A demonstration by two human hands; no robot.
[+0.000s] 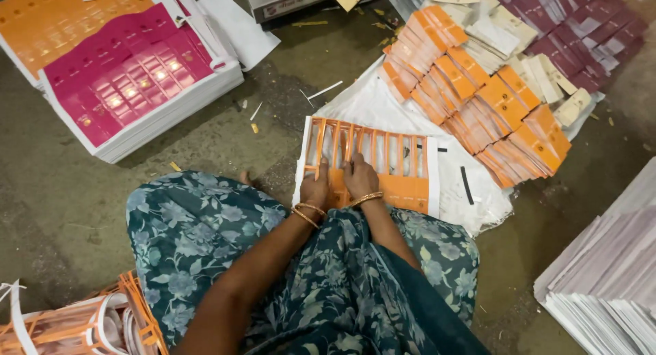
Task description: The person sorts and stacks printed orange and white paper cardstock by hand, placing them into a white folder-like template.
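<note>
Pressing down side by side, the left hand (pixel 315 189) and the right hand (pixel 360 177) rest on a die-cut orange sheet (pixel 372 165) that lies on the floor just in front of the person's knees. Both hands lie flat with fingers stretched forward onto the sheet; neither grip is closed around anything, and the fingertips reach into the row of upright orange strips where white gaps show through. Thin bangles (pixel 309 212) circle both wrists. The sheet sits on top of a white stack (pixel 301 160) of the same size, whose edge shows at the left, and that in turn lies on a crumpled white plastic sheet (pixel 369 105) spread over the concrete floor (pixel 61 191).

Beyond the sheet, to the right, cut orange tags (pixel 478 95) lie fanned out in overlapping rows, with cream tags (pixel 509 27) and maroon tags (pixel 581 27) piled behind them. At upper left stands a thick stack of uncut printed sheets, its top sheet pink (pixel 130 75), with an orange stack (pixel 48 20) partly under it. A pile of pale sheets (pixel 608 273) fills the lower right corner, and tangled orange offcut frames (pixel 82 321) lie at lower left beside the person's floral-patterned knee (pixel 191 232).
</note>
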